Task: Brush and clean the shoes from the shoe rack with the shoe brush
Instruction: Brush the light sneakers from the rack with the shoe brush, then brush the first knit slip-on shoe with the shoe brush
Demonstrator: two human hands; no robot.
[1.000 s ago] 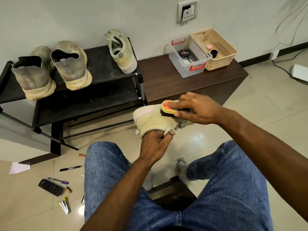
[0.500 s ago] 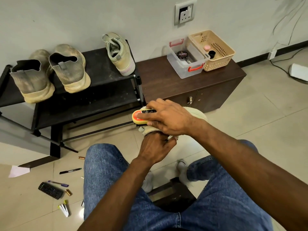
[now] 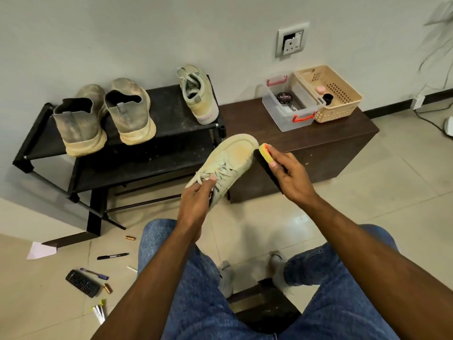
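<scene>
Held shoe (image 3: 226,163): pale beige lace-up sneaker, scuffed suede-like upper, rounded toe pointing up and away, in the air in front of the rack.
Left hand (image 3: 196,204): forearm reaches forward, fingers curled round the shoe's heel end, thumb on the laces.
Shoe brush (image 3: 266,153): yellow-and-orange oval back, dark bristles against the shoe's right side near the toe.
Right hand (image 3: 289,175): wrist bent inward, fingers and thumb closed round the brush.
Shoe rack (image 3: 171,114): black, dusty fabric shelves on a metal frame; its top holds two grimy grey slip-ons (image 3: 105,119) and a matching sneaker (image 3: 198,94).
Cabinet (image 3: 343,133): dark wood, low, carrying a clear tub (image 3: 289,104) and a perforated beige basket (image 3: 331,94).
</scene>
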